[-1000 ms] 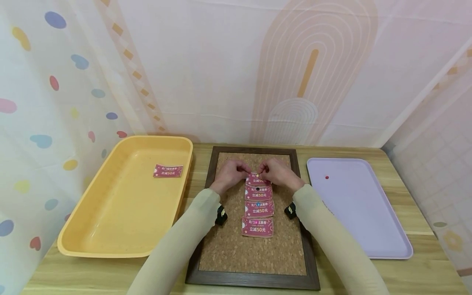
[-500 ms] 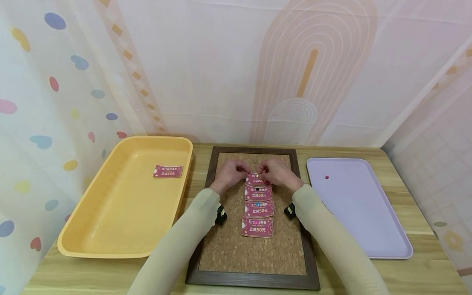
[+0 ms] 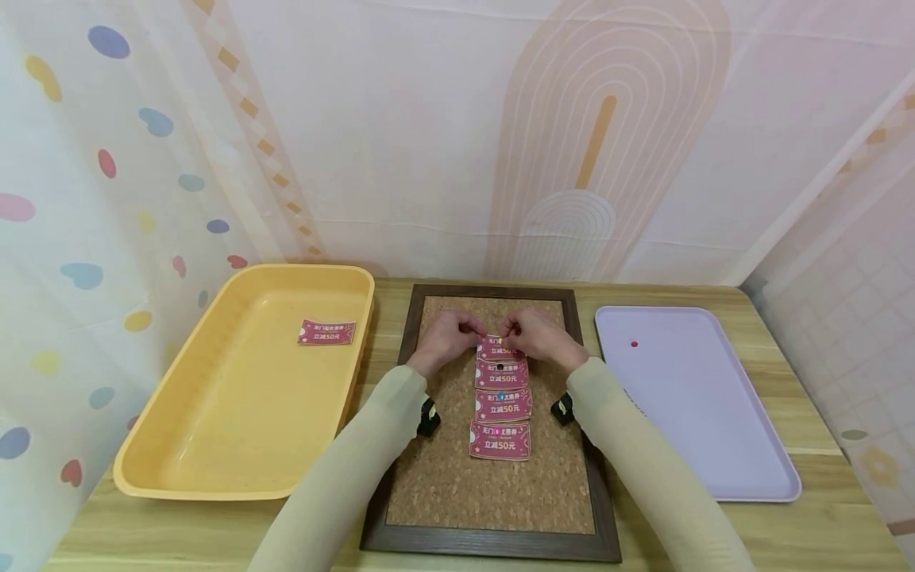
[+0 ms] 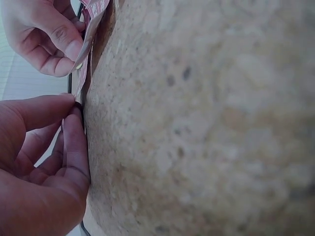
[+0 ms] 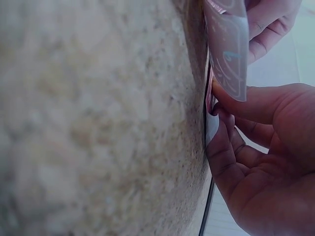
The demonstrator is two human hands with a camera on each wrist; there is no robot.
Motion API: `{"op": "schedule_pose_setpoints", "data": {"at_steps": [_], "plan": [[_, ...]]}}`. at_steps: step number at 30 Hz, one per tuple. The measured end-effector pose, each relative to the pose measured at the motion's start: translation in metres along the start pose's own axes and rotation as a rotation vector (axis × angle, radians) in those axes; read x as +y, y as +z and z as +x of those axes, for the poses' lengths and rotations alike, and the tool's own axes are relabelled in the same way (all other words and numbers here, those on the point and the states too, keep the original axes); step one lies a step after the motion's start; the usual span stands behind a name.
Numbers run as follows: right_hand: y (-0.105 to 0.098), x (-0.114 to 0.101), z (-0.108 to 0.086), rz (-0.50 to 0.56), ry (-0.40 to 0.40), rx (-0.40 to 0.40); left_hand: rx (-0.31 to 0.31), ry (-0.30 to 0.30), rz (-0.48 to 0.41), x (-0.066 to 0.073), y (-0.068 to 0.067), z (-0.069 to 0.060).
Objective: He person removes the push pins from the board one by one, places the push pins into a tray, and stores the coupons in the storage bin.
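Observation:
My left hand (image 3: 445, 338) pinches the upper left corner of the topmost pink paper coupon (image 3: 493, 350) between thumb and index finger. Opposite it, my right hand (image 3: 541, 334) pinches the same coupon near its upper right edge, partly covering it. Between the hands shows a yellow pushpin (image 3: 499, 341). In the right wrist view, the right thumb and index finger (image 5: 224, 147) meet at the paper's edge, beside a coupon whose side curls off the board. Below, more coupons line up in a column, with a black pushpin (image 3: 499, 367), a blue pushpin (image 3: 501, 396) and a pink pushpin (image 3: 496, 431).
Beneath the coupons lies a dark-framed cork board (image 3: 493, 496) on a wooden table. A yellow tray (image 3: 236, 429) at left holds one coupon (image 3: 326, 333). To the right, a lilac tray (image 3: 715, 413) holds a red pushpin (image 3: 634, 344). A curtain (image 3: 415, 159) hangs behind.

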State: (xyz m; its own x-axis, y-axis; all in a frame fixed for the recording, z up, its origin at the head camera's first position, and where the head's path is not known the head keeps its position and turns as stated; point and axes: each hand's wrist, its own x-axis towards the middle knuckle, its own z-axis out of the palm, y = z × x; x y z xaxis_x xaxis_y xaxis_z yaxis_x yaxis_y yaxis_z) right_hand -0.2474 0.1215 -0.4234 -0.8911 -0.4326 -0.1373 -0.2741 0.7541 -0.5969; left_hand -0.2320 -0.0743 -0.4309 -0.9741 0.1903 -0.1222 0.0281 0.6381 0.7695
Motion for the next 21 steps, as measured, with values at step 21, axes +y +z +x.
{"op": "schedule_pose_setpoints", "data": {"at_steps": [21], "plan": [[-0.005, 0.002, 0.000, 0.054, -0.008, -0.024, -0.076, 0.154, -0.079, -0.011, -0.006, 0.002]]}}
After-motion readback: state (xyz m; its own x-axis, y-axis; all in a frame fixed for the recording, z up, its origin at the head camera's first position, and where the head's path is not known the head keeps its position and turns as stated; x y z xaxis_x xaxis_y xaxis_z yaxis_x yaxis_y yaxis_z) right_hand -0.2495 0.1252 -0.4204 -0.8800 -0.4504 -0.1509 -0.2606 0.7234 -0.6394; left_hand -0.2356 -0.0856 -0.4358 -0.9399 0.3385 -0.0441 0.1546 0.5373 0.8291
